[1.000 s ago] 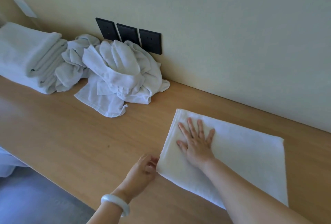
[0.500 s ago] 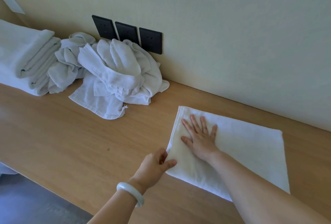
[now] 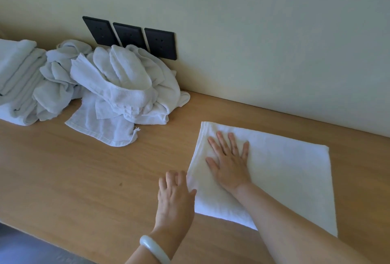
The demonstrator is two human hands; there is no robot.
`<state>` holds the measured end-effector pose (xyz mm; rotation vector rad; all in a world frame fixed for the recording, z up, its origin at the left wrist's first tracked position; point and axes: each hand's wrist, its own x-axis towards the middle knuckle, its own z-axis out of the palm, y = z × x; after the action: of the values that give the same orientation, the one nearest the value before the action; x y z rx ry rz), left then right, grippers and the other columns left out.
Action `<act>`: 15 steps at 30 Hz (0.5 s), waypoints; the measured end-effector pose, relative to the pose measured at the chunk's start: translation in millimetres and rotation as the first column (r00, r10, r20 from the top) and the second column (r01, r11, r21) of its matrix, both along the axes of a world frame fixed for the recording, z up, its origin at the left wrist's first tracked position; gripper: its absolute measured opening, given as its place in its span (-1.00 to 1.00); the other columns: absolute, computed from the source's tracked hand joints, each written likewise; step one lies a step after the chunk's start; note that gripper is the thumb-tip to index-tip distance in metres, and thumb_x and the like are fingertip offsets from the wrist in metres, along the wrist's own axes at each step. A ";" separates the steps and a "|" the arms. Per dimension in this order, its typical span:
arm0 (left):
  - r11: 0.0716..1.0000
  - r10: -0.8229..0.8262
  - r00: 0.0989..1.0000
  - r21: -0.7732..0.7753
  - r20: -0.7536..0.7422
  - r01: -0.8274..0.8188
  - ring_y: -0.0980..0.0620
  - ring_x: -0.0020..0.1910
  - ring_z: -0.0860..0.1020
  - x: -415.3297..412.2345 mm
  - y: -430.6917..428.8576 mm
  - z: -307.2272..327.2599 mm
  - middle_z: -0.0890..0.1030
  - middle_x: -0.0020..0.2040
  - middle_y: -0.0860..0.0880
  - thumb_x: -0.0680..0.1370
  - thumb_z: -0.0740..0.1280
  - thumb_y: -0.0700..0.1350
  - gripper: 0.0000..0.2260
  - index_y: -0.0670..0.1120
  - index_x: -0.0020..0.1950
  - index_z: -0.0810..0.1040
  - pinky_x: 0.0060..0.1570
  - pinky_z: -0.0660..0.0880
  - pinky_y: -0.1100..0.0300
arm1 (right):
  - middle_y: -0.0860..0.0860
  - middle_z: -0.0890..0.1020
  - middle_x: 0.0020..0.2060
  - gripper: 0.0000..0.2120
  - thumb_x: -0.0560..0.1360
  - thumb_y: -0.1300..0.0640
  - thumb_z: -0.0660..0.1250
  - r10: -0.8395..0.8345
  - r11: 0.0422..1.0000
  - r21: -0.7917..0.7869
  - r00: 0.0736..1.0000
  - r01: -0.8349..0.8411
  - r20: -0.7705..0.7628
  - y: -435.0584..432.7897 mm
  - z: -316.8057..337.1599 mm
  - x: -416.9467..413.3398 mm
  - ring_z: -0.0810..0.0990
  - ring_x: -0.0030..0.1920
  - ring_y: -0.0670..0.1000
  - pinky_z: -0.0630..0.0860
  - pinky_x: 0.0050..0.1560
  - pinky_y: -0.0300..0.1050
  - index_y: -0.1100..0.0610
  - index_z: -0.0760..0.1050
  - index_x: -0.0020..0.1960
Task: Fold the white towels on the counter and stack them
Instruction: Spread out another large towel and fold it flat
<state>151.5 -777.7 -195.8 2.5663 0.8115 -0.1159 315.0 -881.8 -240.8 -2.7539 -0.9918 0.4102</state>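
A: Hands?
B: Your right hand is pressing flat, fingers spread, pinning the folded towel on the counter; your left hand, uncurled, is touching its edge, probably squaring it.

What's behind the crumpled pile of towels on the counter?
Three black wall sockets show above the towel pile; parts of their lower edges and the wall base there are covered.

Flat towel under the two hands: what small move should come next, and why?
Probably the left hand should pinch the near-left corner of the towel and fold that end over to the right. The towel lies flat on the counter, the right hand presses it with spread fingers near its left edge, and the left hand rests open at that corner.
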 end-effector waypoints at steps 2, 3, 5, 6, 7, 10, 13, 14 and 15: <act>0.961 -0.239 0.959 0.175 0.150 0.213 -0.13 0.36 0.41 9.2 -26.2 -1.0 0.41 0.39 -0.11 0.56 0.27 -0.01 -0.56 -0.10 0.41 0.36 0.25 0.40 0.03 | -0.17 -0.04 0.58 -0.42 0.59 -0.24 -0.13 -0.077 0.972 0.204 0.976 0.119 -0.206 -3.3 14.1 3.4 -0.24 0.58 -0.05 -0.42 0.48 0.17 -0.14 0.05 0.58; 0.919 -0.369 0.912 0.218 0.177 0.330 -0.17 0.47 0.32 16.5 -41.0 -7.2 0.34 0.48 -0.17 0.58 0.19 0.00 -0.51 -0.16 0.47 0.33 0.33 0.31 -0.03 | -0.11 0.08 0.58 -0.51 0.66 -0.11 -0.01 -0.152 0.918 0.317 0.950 0.238 -0.271 -11.0 21.8 2.1 -0.13 0.59 -0.05 -0.32 0.52 0.12 -0.07 0.16 0.56; 0.834 -0.528 0.846 0.233 0.077 0.500 -0.16 0.57 0.07 29.8 -58.3 -20.8 0.13 0.58 -0.19 0.60 0.02 -0.01 -0.44 -0.19 0.57 0.16 0.42 0.09 -0.12 | 0.01 0.25 0.54 -0.61 0.67 0.14 0.08 -0.321 0.824 0.424 0.927 0.375 -0.197 -27.7 32.7 -12.6 0.06 0.58 -0.01 -0.09 0.56 0.07 0.08 0.33 0.49; 0.803 -0.571 0.820 0.232 0.032 0.549 -0.17 0.58 0.01 35.9 -64.3 -27.3 0.07 0.59 -0.19 0.60 -0.02 -0.02 -0.44 -0.19 0.59 0.09 0.42 0.05 -0.15 | 0.04 0.30 0.51 -0.61 0.66 0.17 0.05 -0.368 0.831 0.421 0.927 0.364 -0.076 -42.2 31.9 -24.9 0.12 0.57 0.01 -0.01 0.55 0.08 0.13 0.37 0.46; 0.784 -0.591 0.807 0.236 0.003 0.574 -0.18 0.58 -0.01 40.5 -66.0 -34.5 0.07 0.59 -0.20 0.61 -0.03 -0.02 -0.44 -0.18 0.59 0.07 0.42 0.06 -0.17 | 0.06 0.33 0.50 -0.58 0.64 0.15 0.01 -0.361 0.862 0.396 0.932 0.315 0.044 -57.2 26.7 -36.9 0.17 0.55 0.03 0.07 0.53 0.13 0.14 0.38 0.45; 0.756 -0.619 0.785 0.246 -0.036 0.607 -0.10 0.59 0.02 42.7 -56.3 -47.2 0.05 0.61 -0.13 0.66 -0.01 0.09 -0.46 -0.09 0.60 0.09 0.43 0.12 -0.20 | 0.07 0.23 0.55 -0.49 0.61 0.04 0.00 -0.172 0.981 0.126 0.967 0.150 0.188 -110.2 0.4 -56.2 0.13 0.57 0.07 0.19 0.48 0.23 0.11 0.28 0.53; 0.769 -0.574 0.815 0.292 -0.074 0.568 -0.08 0.59 0.00 34.3 -27.8 -50.6 0.01 0.62 -0.07 0.65 -0.03 0.18 -0.44 0.00 0.61 0.04 0.44 0.13 -0.26 | 0.07 0.14 0.58 -0.45 0.62 -0.03 -0.02 -0.215 0.976 0.032 0.949 0.213 0.232 -161.1 -11.6 -41.8 0.06 0.58 0.07 0.10 0.52 0.20 0.12 0.16 0.58; 0.791 -0.532 0.843 0.310 -0.081 0.528 -0.08 0.59 0.00 30.8 -17.9 -51.7 0.00 0.62 -0.07 0.65 -0.04 0.18 -0.44 0.01 0.61 0.02 0.45 0.13 -0.28 | 0.07 0.14 0.58 -0.45 0.62 -0.03 -0.03 -0.245 0.968 0.008 0.940 0.250 0.239 -174.4 -10.0 -37.2 0.06 0.58 0.07 0.10 0.53 0.20 0.13 0.16 0.58; 0.812 -0.491 0.867 0.314 -0.088 0.492 -0.09 0.59 0.01 27.5 -8.5 -52.5 -0.02 0.62 -0.05 0.64 -0.06 0.19 -0.43 0.01 0.62 0.00 0.45 0.14 -0.28 | 0.07 0.14 0.58 -0.45 0.63 -0.03 -0.06 -0.275 0.958 -0.015 0.934 0.286 0.228 -186.3 -9.1 -34.0 0.06 0.58 0.07 0.12 0.52 0.20 0.14 0.17 0.57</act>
<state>179.1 -786.2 -248.3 3.0417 0.1436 -0.1517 281.0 -1068.1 -249.9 -2.9741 -0.6186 0.0797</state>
